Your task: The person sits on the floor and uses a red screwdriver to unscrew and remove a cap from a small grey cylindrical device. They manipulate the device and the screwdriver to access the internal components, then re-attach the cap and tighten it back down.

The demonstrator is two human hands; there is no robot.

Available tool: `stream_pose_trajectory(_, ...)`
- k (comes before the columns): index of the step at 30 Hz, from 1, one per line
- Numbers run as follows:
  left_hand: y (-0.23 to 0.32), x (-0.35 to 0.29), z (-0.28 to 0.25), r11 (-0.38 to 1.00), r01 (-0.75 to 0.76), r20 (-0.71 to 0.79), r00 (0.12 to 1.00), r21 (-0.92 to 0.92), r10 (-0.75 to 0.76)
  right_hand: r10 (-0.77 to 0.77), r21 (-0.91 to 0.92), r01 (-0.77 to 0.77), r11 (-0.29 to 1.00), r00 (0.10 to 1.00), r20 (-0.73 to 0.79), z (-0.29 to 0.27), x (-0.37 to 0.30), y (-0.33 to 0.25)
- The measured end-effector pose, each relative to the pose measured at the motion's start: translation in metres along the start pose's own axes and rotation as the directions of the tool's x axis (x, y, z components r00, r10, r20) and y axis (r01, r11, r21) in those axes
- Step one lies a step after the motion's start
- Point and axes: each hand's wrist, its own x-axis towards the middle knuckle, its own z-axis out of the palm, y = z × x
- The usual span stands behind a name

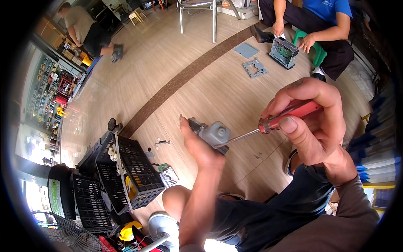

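My left hand [202, 147] is closed on a grey metal housing with a rounded, motor-like body [215, 133]. Most of its fingers are hidden behind that part. A screwdriver [299, 111] with a translucent red handle is gripped between the thumb and curled fingers of my right hand [325, 122]. Its thin shaft points left, and the tip meets or nearly meets the lower side of the housing; actual contact is hard to make out. Both hands are raised above the tiled floor, in front of my bent legs.
Black plastic crates [138, 172] stand at the left, near a fan [50, 227]. Small screws [257, 156] lie on the floor. Across from me, a seated person handles an opened electronic box [283, 53]; two flat metal plates [254, 68] lie beside it. A metal-legged chair [214, 21] stands farther back.
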Motion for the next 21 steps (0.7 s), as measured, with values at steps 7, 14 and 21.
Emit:
stream_pose_trajectory(7, -0.004, 0.003, 0.003, 0.999, 0.014, -0.057, 0.998, 0.043, -0.012, 0.183, 0.047, -0.181, 0.982, 0.983, -0.035, 0.004, 0.000, -0.007)
stream_pose_trajectory(14, -0.023, 0.014, -0.007, 0.997, -0.034, 0.059, 0.998, -0.072, 0.039, 0.127, 0.154, -0.078, 0.985, 0.930, -0.346, 0.009, -0.001, -0.001)
stream_pose_trajectory(21, 0.005, 0.006, -0.037, 0.993, 0.003, -0.066, 0.998, -0.122, -0.011, 0.085, 0.284, -0.031, 0.958, 0.980, -0.179, 0.022, -0.005, 0.034)
